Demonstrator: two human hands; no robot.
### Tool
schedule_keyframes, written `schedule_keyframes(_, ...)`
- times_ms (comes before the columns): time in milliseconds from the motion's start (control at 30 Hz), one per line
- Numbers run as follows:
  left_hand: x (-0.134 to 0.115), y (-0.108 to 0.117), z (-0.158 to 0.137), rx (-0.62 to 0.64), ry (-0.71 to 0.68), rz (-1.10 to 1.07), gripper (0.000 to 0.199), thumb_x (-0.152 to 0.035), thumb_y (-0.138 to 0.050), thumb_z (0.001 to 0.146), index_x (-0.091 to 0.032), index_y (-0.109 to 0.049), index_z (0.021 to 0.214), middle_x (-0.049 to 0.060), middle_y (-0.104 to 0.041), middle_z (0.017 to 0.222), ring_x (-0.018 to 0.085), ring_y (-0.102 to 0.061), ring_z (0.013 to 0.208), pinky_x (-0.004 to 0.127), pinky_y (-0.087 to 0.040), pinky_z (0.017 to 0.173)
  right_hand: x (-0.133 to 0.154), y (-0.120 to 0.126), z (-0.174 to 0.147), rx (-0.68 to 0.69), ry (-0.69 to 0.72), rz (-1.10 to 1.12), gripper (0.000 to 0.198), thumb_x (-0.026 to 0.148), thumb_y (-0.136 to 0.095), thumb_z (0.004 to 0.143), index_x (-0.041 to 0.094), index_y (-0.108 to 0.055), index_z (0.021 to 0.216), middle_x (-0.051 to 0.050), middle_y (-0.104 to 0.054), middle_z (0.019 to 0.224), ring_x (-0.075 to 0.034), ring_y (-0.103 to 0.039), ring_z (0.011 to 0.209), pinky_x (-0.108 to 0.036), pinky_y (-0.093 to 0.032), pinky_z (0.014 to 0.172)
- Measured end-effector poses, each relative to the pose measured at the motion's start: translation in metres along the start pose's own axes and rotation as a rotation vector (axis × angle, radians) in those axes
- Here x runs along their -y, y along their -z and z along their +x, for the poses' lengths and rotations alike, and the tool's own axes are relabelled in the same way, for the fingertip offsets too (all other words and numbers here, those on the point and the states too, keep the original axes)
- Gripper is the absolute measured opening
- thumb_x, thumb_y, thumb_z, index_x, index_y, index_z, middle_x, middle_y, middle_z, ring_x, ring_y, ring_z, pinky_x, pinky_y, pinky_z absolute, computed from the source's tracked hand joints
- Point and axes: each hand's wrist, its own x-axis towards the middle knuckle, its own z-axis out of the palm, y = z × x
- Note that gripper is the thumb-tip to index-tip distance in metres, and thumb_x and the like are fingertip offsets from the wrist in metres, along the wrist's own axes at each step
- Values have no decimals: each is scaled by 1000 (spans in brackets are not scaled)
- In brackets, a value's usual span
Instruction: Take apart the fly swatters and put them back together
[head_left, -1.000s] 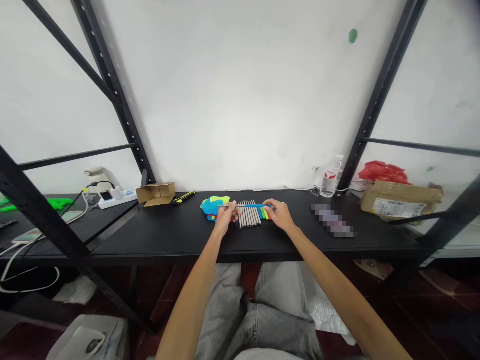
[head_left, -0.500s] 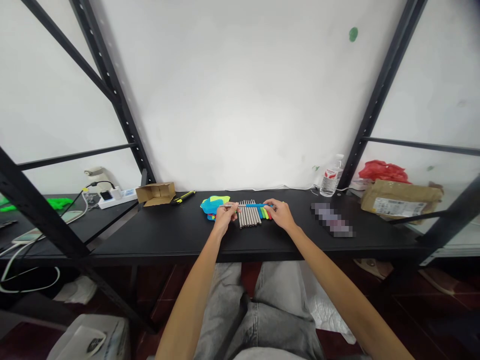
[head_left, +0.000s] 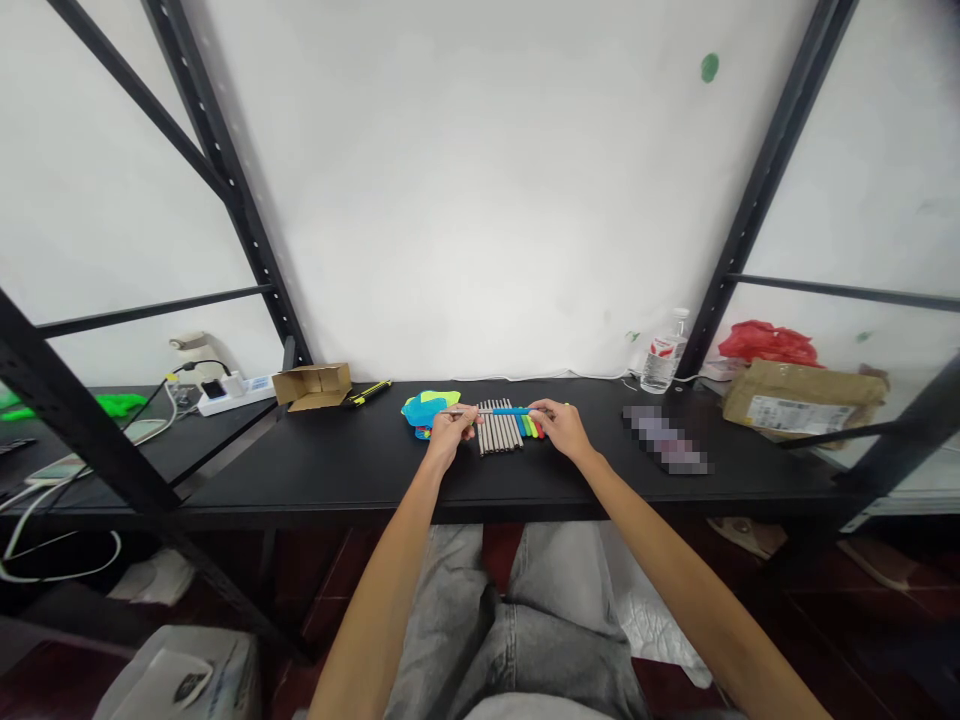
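A thin metal rod with a blue handle [head_left: 511,411] spans the gap between my two hands, level above the table. My left hand [head_left: 453,428] pinches its bare metal end. The fingers of my right hand [head_left: 561,426] are closed on the blue end. Beneath it, several metal rods [head_left: 499,434] lie side by side in a row, pointing toward me. To their right are handles [head_left: 529,427] in blue, green, yellow and red, partly hidden by my right hand. Just left of my left hand rests a pile of blue and lime-green pieces [head_left: 427,410], whose kind I cannot make out.
An open cardboard box [head_left: 313,388] and a yellow-and-black utility knife [head_left: 369,393] sit at the back left. Toward the right stand a water bottle [head_left: 663,355], a pixelated object [head_left: 664,440] and a brown parcel [head_left: 802,400]. Black metal uprights frame the black table [head_left: 300,475].
Both hands keep nearly the same place with the blue-handled rod between them. The view has shifted very slightly.
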Motion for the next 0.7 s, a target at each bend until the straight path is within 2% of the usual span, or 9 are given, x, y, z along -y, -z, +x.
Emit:
schedule_keyframes(133, -1, -1, -1, -8, 24, -8, 44, -53, -82, 67, -15, -65, 81, 5, -71, 75, 7, -52, 47, 22, -38, 44, 1, -1, 0, 1, 6, 16, 29, 44, -55, 91, 22, -72, 98, -4, -74, 86, -20, -68, 72, -30, -51, 68)
schedule_keyframes(333, -4, -2, 0, -80, 66, -96, 45, -53, -82, 67, -14, -65, 84, 6, -72, 77, 7, -53, 47, 22, -38, 45, 5, -3, 1, -13, -2, 30, 39, 49, -61, 87, 22, -66, 115, -5, -71, 93, -15, -58, 58, -29, -48, 60)
schedule_keyframes(533, -6, -3, 0, -122, 85, -143, 47, -52, -84, 64, -13, -64, 82, 8, -73, 79, 7, -55, 48, 21, -40, 46, 7, -2, 0, 8, 23, -10, 33, 47, -65, 84, 22, -65, 105, -4, -69, 89, -15, -57, 60, -29, -47, 62)
schedule_keyframes(700, -2, -1, 2, -100, 94, -127, 48, -53, -82, 66, -13, -65, 87, 8, -74, 80, 8, -59, 50, 22, -43, 47, 4, -2, 0, -3, 50, -50, 25, 45, -64, 86, 22, -69, 93, -2, -67, 79, -16, -56, 60, -28, -44, 60)
